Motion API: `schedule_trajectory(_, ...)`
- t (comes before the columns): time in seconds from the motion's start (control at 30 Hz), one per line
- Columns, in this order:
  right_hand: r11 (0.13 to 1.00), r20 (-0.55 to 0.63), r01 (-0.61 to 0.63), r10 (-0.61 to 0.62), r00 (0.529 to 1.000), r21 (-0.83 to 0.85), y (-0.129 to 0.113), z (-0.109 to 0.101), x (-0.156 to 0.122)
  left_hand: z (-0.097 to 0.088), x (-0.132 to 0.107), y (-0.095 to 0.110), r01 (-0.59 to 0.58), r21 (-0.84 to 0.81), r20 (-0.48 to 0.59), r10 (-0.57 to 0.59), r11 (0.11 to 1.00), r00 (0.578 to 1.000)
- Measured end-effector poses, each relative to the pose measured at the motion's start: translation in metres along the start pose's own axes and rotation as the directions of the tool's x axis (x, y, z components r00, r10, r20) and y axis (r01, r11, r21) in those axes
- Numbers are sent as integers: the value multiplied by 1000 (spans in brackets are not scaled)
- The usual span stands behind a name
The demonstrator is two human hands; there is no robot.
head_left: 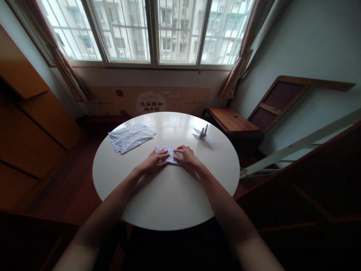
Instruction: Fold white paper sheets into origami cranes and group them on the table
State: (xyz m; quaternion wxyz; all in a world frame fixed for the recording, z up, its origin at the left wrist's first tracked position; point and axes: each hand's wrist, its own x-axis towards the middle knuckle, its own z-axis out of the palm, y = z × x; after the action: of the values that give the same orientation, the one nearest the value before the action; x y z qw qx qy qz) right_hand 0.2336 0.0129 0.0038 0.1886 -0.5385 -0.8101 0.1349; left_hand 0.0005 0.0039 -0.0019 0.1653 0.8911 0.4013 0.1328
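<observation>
A small folded sheet of white paper (171, 154) lies on the round white table (166, 199), between my two hands. My left hand (156, 160) holds the paper's left part against the tabletop, fingers stretched over it. At the right part, my right hand (186, 155) has its fingers bent, with thumb and fingertips gripping the paper. Both hands partly cover the sheet, so its exact folds cannot be made out. Farther back on the right stands a folded paper crane (202, 132), apart from my hands.
Several creased white sheets (132, 137) lie in a loose pile at the table's back left. Beyond the table's right edge is a wooden chair or bench (232, 119). A printed banner (175, 99) stands below the barred window (177, 34). Wooden cabinets (39, 139) are at left.
</observation>
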Motion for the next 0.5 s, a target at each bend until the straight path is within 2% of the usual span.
schedule_trajectory(0.3, 1000, 20, -5, 6, 1000, -14, 1, 0, 1, -2, 0, 4, 22, 31, 14, -23, 999, 1000)
schedule_trajectory(0.5, 1000, 27, -2, 2, 1000, -23, 1, 0, 1, -3, 1, 7, 174, 72, -48, -171, 982, 984)
